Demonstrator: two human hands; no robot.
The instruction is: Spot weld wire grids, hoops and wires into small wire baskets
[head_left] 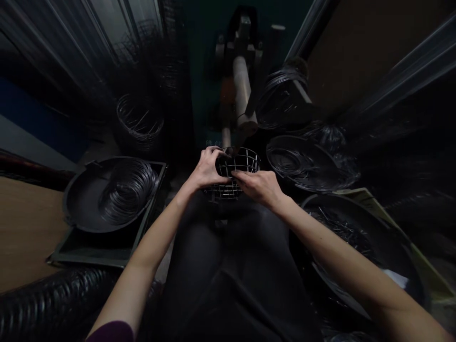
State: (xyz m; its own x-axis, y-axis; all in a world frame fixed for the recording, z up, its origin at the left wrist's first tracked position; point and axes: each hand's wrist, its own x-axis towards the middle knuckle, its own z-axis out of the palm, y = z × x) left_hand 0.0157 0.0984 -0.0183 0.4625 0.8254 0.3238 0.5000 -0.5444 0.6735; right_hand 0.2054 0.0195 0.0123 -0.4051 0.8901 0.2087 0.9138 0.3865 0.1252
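A small round wire basket [239,164] of thin metal bars sits in front of my lap, just under the end of a machine's metal arm [242,92]. My left hand [204,168] is wrapped round the basket's left rim. From the right, my right hand [261,186] pinches the front rim with its fingers closed. Both forearms reach forward over my dark trousers.
A dark pan [107,194] holding a stack of wire rings [127,189] stands on a tray at my left. At the right are a pan of short wire pieces [351,237] and a pile of flat wire discs [306,164]. More wire coils [139,118] hang behind.
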